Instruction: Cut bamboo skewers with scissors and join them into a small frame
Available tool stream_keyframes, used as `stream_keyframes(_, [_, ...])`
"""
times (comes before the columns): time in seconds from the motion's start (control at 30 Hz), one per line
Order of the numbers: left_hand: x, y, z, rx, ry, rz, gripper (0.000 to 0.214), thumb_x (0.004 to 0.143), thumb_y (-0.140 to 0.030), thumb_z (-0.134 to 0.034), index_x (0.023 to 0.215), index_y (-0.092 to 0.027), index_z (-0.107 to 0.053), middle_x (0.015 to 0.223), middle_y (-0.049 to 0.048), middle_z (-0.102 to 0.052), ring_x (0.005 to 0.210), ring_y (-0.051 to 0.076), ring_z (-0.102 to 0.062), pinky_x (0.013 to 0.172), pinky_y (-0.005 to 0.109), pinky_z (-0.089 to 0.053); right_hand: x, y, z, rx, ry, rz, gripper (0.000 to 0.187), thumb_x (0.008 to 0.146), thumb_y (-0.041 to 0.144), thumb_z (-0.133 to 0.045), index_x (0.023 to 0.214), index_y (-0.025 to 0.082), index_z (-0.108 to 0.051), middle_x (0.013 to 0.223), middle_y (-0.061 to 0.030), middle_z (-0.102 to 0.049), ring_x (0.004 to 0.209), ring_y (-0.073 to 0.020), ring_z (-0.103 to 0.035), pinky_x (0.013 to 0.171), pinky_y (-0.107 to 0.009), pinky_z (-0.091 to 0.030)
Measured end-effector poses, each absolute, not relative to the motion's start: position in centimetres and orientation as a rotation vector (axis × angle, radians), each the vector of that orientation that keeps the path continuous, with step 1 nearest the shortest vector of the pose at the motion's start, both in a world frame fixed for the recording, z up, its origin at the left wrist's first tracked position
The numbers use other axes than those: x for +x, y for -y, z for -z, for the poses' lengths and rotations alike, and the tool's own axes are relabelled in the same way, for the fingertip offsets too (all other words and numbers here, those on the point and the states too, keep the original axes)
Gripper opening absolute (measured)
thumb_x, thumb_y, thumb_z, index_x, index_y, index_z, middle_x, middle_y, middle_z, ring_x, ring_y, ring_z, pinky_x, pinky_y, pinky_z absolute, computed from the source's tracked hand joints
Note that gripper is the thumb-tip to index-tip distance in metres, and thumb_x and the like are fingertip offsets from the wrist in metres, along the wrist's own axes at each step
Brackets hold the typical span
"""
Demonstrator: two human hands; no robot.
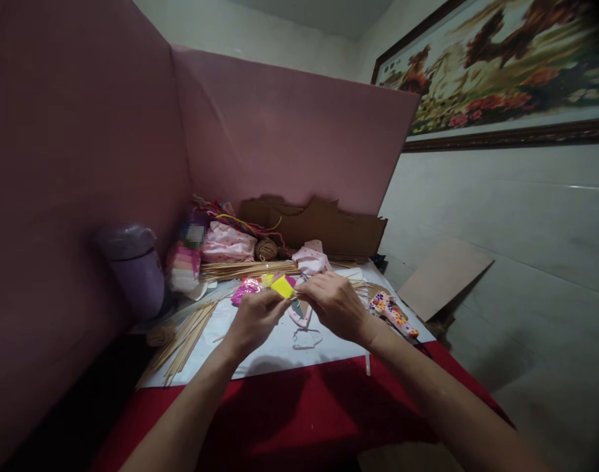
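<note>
A yellow piece (pixel 281 286) is resting between the hands, above a white sheet (pixel 339 344). The left hand (pixel 254 322) is pinching its lower edge; the right hand (pixel 337 303) is bunching its fingers alongside, their grip unclear. Sticks (pixel 194 333) are lying leftward.

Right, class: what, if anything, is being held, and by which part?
A yellow piece: the left hand pinches its lower edge. The right hand is at its right side, its grip unclear.
</note>
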State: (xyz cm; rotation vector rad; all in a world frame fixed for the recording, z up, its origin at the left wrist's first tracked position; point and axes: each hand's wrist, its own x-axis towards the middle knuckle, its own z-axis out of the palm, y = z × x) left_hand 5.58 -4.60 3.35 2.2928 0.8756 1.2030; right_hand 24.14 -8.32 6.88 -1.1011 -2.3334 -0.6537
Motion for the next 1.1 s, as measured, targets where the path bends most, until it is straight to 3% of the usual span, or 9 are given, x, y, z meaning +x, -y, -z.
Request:
stream_keyframes(0.2, [5.8, 4.6, -3.6, 2.181, -0.774, -1.072, 0.037, 0.085, -0.035, -0.046, 0.056, -0.015, -0.055, 0.046, -0.0026, -0.047, 0.045, 0.008, -0.041, 0.047, 0.021, -0.031, 24.4, 8.2, -7.7, -0.998, 2.428, 0.750, 0.021, 0.091, 0.021, -0.046, 0.080, 0.017, -0.063, 0.076, -0.0041, -0.064, 0.077, -0.0162, -0.051, 0.078, -0.032, -0.030])
stream_keyframes(0.47, [5.8, 4.4, -3.5, 2.160, -0.750, -1.111, 0.033, 0.082, -0.032, -0.051, 0.055, -0.014, -0.052, 0.052, -0.0025, -0.046, 0.050, 0.007, -0.039, 0.047, 0.020, -0.029, 25.0, 7.9, -8.0, -0.979, 2.493, 0.598, 0.017, 0.088, 0.018, -0.048, 0.081, 0.016, -0.063, 0.073, -0.0029, -0.062, 0.070, -0.0137, -0.051, 0.065, -0.025, -0.031])
stream_keyframes(0.67, [5.6, 4.4, -3.4, 2.226, -0.797, -1.138, 0.030, 0.081, -0.033, -0.052, 0.060, -0.013, -0.058, 0.055, -0.0013, -0.049, 0.052, 0.007, -0.039, 0.049, 0.020, -0.028, 25.0, 8.0, -7.7, -1.008, 2.476, 0.519, 0.014, 0.086, 0.017, -0.051, 0.081, 0.017, -0.064, 0.074, -0.0021, -0.063, 0.066, -0.0111, -0.052, 0.060, -0.022, -0.031])
stream_keyframes(0.9, [5.6, 4.5, -3.3, 2.378, -0.943, -1.097, 0.035, 0.080, -0.031, -0.051, 0.050, -0.014, -0.047, 0.049, -0.0042, -0.038, 0.049, 0.007, -0.033, 0.049, 0.020, -0.023, 24.4, 7.8, -6.7, -1.078, 2.458, 0.562, 0.013, 0.080, 0.018, -0.055, 0.071, 0.014, -0.063, 0.066, -0.0026, -0.063, 0.060, -0.0113, -0.053, 0.057, -0.024, -0.030])
stream_keyframes(1.1, [5.6, 4.6, -3.2, 2.451, -1.094, -1.028, 0.033, 0.080, -0.033, -0.051, 0.051, -0.015, -0.050, 0.048, -0.0038, -0.040, 0.049, 0.007, -0.034, 0.049, 0.021, -0.021, 24.0, 7.5, -6.0, -1.094, 2.445, 0.560, 0.018, 0.079, 0.013, -0.052, 0.064, 0.015, -0.062, 0.061, -0.0011, -0.062, 0.055, -0.0097, -0.050, 0.053, -0.024, -0.027])
